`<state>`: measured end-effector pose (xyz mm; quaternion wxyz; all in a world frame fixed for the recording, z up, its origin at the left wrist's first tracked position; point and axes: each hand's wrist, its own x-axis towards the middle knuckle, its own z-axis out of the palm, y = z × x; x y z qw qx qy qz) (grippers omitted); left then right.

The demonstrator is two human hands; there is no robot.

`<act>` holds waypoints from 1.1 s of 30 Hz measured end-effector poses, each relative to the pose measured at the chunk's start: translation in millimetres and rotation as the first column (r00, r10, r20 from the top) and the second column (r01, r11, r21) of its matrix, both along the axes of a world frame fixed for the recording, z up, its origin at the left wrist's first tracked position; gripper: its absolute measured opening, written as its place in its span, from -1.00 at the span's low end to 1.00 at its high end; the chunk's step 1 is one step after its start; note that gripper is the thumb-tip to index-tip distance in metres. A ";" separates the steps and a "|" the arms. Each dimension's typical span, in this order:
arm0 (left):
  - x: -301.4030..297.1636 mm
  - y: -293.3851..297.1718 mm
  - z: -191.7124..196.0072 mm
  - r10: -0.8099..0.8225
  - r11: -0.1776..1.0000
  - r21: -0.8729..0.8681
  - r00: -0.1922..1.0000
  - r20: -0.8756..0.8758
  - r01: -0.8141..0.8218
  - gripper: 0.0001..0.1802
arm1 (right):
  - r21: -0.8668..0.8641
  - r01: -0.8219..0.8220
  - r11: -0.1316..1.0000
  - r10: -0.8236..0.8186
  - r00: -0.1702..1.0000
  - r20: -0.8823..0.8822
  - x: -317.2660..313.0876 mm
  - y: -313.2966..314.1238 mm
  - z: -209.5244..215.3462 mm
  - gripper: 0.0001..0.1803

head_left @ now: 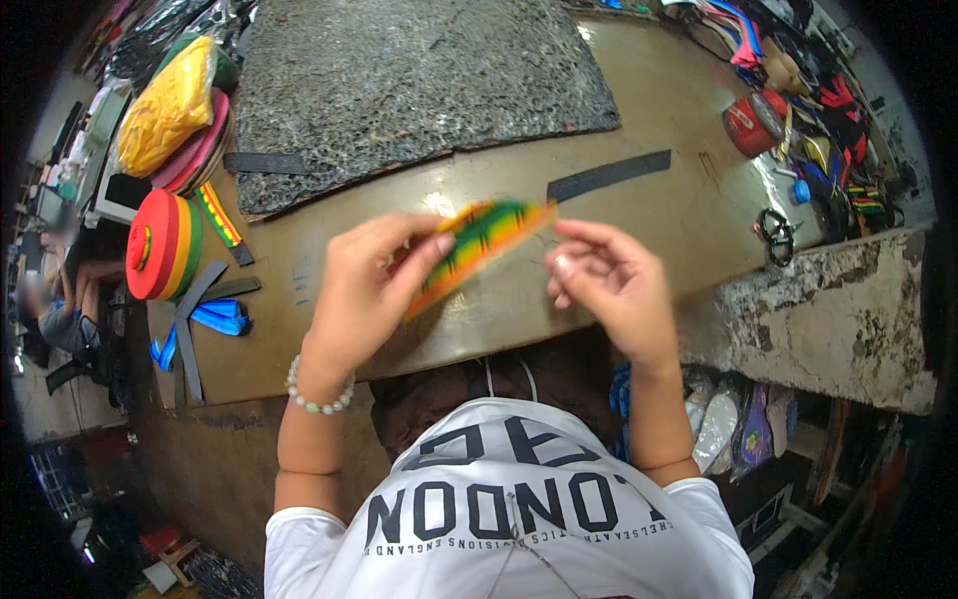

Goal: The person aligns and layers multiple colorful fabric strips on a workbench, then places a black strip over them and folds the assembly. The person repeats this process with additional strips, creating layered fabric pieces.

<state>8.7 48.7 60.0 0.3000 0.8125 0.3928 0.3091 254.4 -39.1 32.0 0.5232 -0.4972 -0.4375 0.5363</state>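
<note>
Head view shows a flat woven strip striped in green, yellow, orange and black (477, 245), blurred, raised above the brown worktop (649, 140) in front of my chest. I pinch its lower end with my left hand (367, 290), thumb and fingers closed on it, a pale bead bracelet (317, 399) on that wrist. My right hand (611, 282) sits just beside the strip's upper end with fingers curled; whether they touch it I cannot tell. Beyond the strip a narrow black strap piece (609, 175) lies on the worktop, and farther back a big dark rough rubber sheet (419, 85). To my left stands a round roll of red, yellow and green banded tape (160, 248), with blue ribbon (215, 317) near it. A red tin (753, 122) stands far right.
</note>
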 end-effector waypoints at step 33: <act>-17.3 -101.2 55.2 -0.482 0.854 0.016 0.780 0.399 0.519 -0.87 | -0.210 -0.395 0.894 0.377 0.918 -0.122 -5.9 5.6 19.2 -0.63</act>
